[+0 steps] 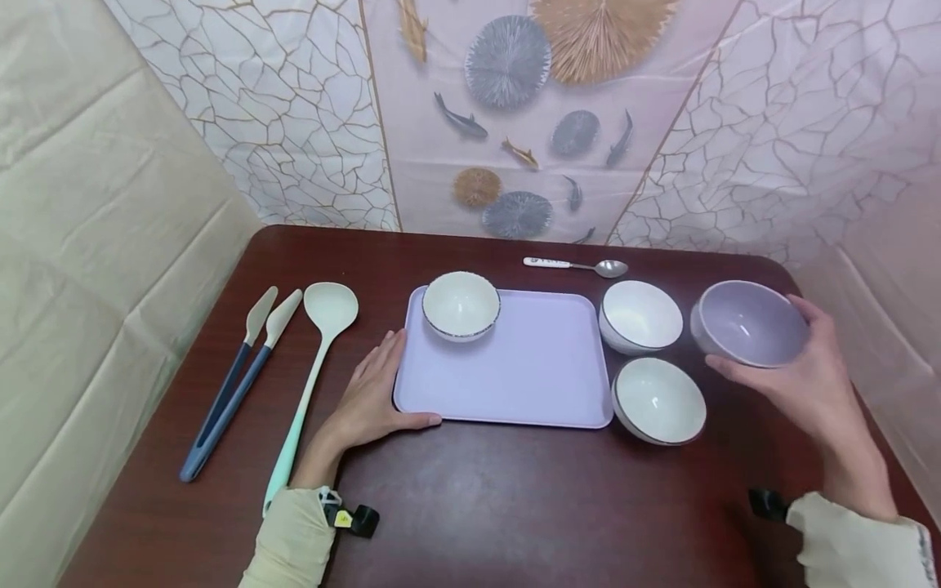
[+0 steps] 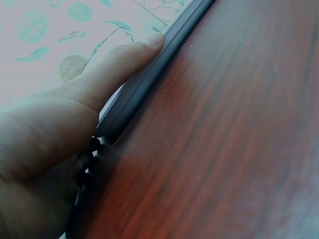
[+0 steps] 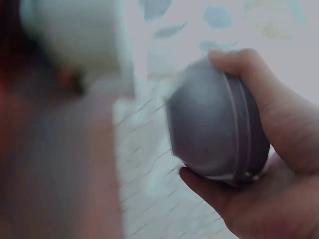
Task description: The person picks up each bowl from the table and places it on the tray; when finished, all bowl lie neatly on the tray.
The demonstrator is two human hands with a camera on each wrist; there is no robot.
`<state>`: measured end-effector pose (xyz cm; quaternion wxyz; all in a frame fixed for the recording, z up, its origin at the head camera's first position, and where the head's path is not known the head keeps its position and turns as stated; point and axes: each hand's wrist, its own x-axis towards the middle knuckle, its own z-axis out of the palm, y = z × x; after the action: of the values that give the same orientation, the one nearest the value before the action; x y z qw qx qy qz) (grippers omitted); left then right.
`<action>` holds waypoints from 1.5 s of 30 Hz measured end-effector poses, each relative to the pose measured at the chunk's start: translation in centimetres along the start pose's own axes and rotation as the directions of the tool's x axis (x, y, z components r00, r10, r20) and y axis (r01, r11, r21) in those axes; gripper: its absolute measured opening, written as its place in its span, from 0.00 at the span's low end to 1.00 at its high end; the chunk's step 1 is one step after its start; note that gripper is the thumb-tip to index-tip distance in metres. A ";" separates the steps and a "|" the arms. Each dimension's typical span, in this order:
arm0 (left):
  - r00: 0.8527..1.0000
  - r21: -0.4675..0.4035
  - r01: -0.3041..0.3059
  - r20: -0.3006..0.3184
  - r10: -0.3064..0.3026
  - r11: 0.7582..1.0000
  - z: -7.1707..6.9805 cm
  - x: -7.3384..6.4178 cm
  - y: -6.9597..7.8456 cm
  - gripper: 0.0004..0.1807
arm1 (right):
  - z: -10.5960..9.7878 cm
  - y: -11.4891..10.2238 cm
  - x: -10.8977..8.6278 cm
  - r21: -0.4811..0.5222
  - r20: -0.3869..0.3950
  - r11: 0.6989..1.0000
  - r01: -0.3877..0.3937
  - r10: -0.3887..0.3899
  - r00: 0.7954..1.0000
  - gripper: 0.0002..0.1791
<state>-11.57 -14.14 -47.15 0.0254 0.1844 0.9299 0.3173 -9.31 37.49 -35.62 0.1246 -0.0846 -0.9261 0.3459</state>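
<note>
Dark red-brown table (image 1: 507,498), patterned cloth (image 1: 294,122) behind. Right hand (image 1: 819,380) clamped on purple bowl (image 1: 750,322), thumb and fingers on opposite sides; bowl is at table's right, apparently off the surface, beside two white bowls (image 1: 641,317). Left hand (image 1: 376,400), thumb and fingers apart, spans near-left corner of lilac tray (image 1: 544,359). Judged step: bowl lifted, not yet set down. Next move likely calls for a level bowl, clear of its neighbours.

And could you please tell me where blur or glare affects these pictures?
Head view: mostly sharp, soft sheen on the table, small highlight inside the purple bowl; left wrist view: patterned backdrop washed out; right wrist view: pale shape at upper left heavily blurred, its identity unclear.
</note>
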 end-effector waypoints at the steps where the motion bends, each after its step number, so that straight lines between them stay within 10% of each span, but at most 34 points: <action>1: 1.000 0.001 0.001 -0.001 -0.001 1.000 -0.1 0.0 0.0 0.73 | -0.1 -1.0 -0.5 0.021 0.023 0.999 0.048 -0.049 0.999 0.65; 4: 1.000 0.008 0.004 0.000 -0.004 1.000 -0.2 0.0 -0.2 0.73 | 0.2 -4.0 -2.1 0.097 0.117 0.975 0.200 -0.210 0.971 0.66; 8: 1.000 0.013 0.008 0.003 -0.008 1.000 -0.2 -0.1 -0.3 0.73 | 2.5 -7.8 -4.3 0.256 0.322 0.917 0.305 -0.378 0.868 0.68; 11: 1.000 0.016 0.008 0.001 -0.008 1.000 -0.2 -0.1 -0.2 0.73 | 5.4 -10.1 -5.8 0.367 0.446 0.882 0.294 -0.444 0.777 0.66; 14: 1.000 0.018 -0.002 -0.004 0.002 1.000 -0.1 0.0 -0.2 0.73 | 8.4 -11.9 -6.8 0.407 0.491 0.877 0.256 -0.447 0.748 0.64; 22: 1.000 0.029 -0.019 -0.007 0.019 0.999 0.1 0.2 -0.2 0.73 | 14.8 -13.3 -6.0 0.266 0.312 0.943 0.201 -0.281 0.908 0.66; 27: 1.000 0.022 -0.013 -0.002 0.013 1.000 0.0 0.1 -0.1 0.73 | 17.7 -12.6 -4.1 0.198 0.137 0.962 0.190 -0.219 0.966 0.66; 33: 1.000 0.020 -0.006 -0.004 0.006 1.000 -0.2 0.0 -0.1 0.73 | 19.8 -12.5 -1.8 0.169 -0.029 0.981 0.100 -0.096 0.995 0.65; 45: 1.000 0.015 -0.005 -0.005 0.005 1.000 0.0 0.1 -0.1 0.73 | 21.1 -11.8 0.0 0.161 -0.073 0.987 -0.002 0.014 0.997 0.66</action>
<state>-11.67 -14.23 -47.18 0.0210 0.1862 0.9318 0.3110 -16.27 15.65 -43.19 0.1636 -0.0904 -0.8896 0.4168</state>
